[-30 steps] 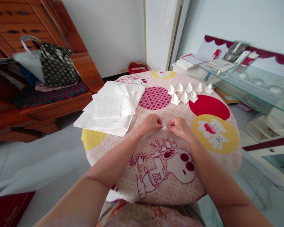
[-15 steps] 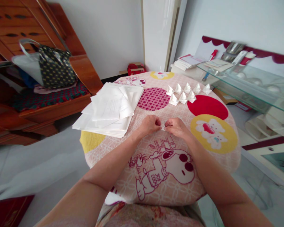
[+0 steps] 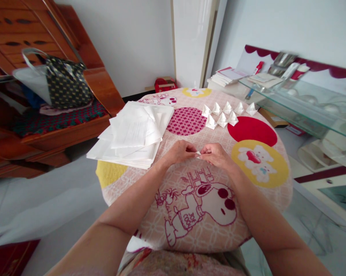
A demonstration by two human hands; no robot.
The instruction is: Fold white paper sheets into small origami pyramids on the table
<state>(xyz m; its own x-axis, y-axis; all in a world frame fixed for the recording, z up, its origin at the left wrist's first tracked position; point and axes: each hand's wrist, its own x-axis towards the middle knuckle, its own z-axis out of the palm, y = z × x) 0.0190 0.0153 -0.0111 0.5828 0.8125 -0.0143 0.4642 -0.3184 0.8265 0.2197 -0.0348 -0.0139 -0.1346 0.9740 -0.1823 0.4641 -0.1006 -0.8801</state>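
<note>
White paper piece [image 3: 198,153]: small, held between both hands in front of the person; contact with the cloth below cannot be told from where I stand.
Left hand [image 3: 182,151]: grip closed to a pinch on the piece's left end.
Right hand [image 3: 215,154]: grip likewise closed, at the right end, just beside the left; finer finger placement too small to tell.
Paper edges: in my judgement, to be lined up before any crease is pressed; light, even pressure advised, since outward pulling could tear so small a piece.
Desk [image 3: 207,239]: round, covered by a printed cloth [image 3: 187,124]; the surface looks soft, so creases would likely set better between thumb and finger.
Folded paper shapes [image 3: 221,120]: eight, pointed, in two rows beyond the right hand; easily crushed, keep clear.
Paper stack [image 3: 129,132]: beyond the left forearm, top sheets askew; avoid brushing.
</note>
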